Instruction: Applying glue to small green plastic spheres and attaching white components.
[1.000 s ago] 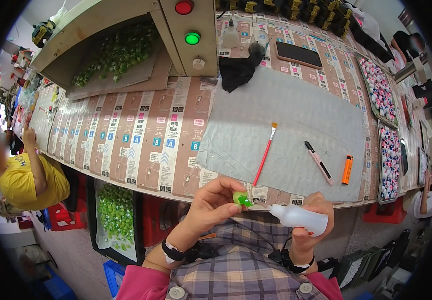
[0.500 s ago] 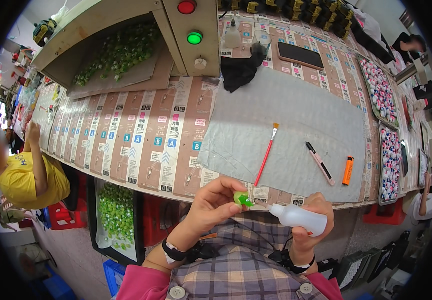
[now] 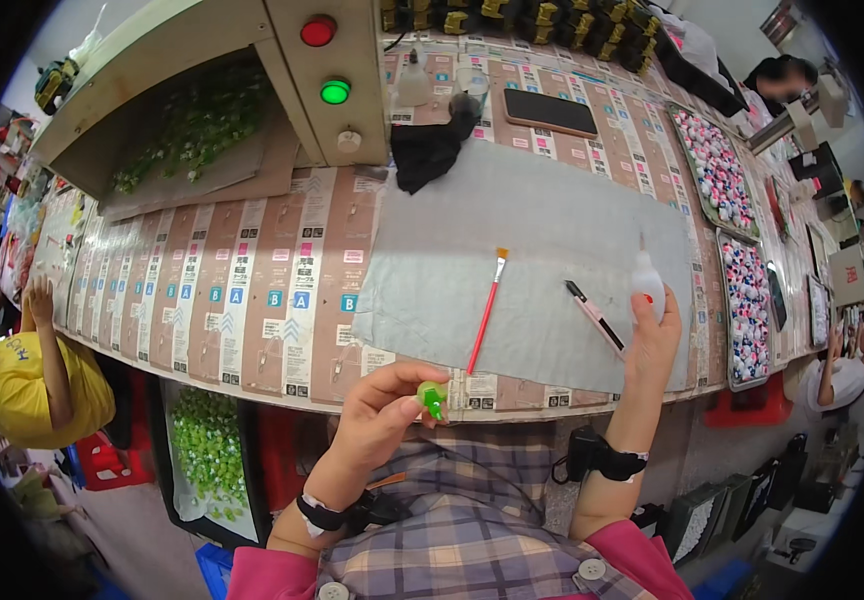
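My left hand (image 3: 382, 412) is closed in a pinch on a small bright green plastic-looking piece (image 3: 432, 396), just off the table's near edge. Its exact kind is too small to tell. My right hand (image 3: 656, 345) grips a white squeeze bottle (image 3: 646, 275) with a thin needle tip, upright over the right part of the grey cloth (image 3: 552, 220). A red-handled brush (image 3: 486, 318) lies on that cloth between my hands. Left of my right hand rests a black-and-pink pen (image 3: 595, 318). The orange stick seen before is hidden by the right hand.
At the left stands a metal machine (image 3: 330, 140) with green pieces inside. A phone (image 3: 550, 112), black cloth (image 3: 434, 152) and another squeeze bottle (image 3: 414, 82) lie farther back. Trays of coloured pieces (image 3: 746, 310) line the right. A tray of green pieces (image 3: 207, 450) sits below; a person in yellow (image 3: 47, 390) is left.
My right hand has carried the bottle away from the green piece, up and right over the cloth, turning it from sideways to upright. The left hand keeps its pinch. The view has shifted slightly.
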Demonstrator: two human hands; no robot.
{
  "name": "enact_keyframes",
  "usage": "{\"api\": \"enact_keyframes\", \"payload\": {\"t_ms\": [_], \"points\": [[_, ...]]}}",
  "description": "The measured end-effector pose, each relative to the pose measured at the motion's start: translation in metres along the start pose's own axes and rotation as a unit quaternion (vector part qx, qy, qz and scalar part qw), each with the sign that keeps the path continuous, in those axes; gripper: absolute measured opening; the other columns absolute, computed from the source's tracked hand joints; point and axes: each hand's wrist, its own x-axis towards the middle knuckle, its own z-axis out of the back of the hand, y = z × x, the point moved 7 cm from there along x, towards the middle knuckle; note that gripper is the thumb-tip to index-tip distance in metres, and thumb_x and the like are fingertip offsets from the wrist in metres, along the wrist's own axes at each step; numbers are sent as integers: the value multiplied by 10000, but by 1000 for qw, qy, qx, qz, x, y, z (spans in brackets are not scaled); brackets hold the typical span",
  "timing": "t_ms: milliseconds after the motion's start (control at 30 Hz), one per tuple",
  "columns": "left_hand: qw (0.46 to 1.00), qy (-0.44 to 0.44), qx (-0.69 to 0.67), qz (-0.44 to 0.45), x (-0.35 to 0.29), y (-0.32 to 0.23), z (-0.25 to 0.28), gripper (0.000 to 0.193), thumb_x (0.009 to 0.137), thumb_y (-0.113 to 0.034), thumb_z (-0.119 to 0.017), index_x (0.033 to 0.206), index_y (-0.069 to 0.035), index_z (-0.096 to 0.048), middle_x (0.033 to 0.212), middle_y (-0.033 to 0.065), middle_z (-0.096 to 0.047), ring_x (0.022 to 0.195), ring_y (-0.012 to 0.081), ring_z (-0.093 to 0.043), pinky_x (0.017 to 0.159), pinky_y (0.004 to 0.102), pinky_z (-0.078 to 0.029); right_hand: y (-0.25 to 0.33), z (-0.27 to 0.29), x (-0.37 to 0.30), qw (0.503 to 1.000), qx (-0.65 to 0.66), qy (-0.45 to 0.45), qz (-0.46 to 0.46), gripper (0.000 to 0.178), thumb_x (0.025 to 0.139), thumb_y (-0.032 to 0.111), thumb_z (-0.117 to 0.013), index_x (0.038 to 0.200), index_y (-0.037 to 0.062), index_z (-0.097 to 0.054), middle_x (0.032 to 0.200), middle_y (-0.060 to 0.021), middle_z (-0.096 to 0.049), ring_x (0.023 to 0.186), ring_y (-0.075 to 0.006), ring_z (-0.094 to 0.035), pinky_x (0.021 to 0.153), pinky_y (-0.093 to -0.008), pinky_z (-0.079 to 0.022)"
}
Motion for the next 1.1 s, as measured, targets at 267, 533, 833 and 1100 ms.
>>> {"api": "enact_keyframes", "payload": {"t_ms": [267, 533, 833, 1100], "points": [[994, 100, -20, 38, -1, 2, -14, 331, 874, -187, -528, 1135, 15, -511, 931, 64, -585, 828, 107, -560, 712, 220, -454, -31, 5, 16, 993, -110, 9, 38, 409, 757, 33, -633, 1118, -33, -452, 1046, -97, -548, 961, -158, -529, 848, -281, -404], [989, 126, -39, 64, 2, 15, -20, 385, 876, -265, -529, 1156, -2, -491, 924, 43, -573, 845, 95, -538, 722, 223, -445, 79, -62, -101, 876, -308, 143, 344, 372, 702, 92, -697, 1025, 13, -530, 970, -108, -595, 873, -278, -571, 790, -357, -437], [992, 121, -21, 31, 9, 11, -48, 413, 890, -295, -495, 1172, 6, -471, 1059, 63, -492, 883, 105, -503, 763, 237, -425, 89, -110, -139, 866, -155, 247, 406, 269, 674, 95, -721, 902, 33, -592, 813, -69, -606, 679, -207, -582, 558, -283, -460], [982, 91, 90, -141, 10, 2, -45, 306, 881, -195, -513, 1101, 12, -563, 994, 76, -482, 875, 126, -471, 756, 227, -387, 88, -108, -146, 878, -146, 213, 404, 248, 693, 68, -699, 915, 28, -595, 842, -85, -618, 698, -210, -597, 581, -281, -470]]}}
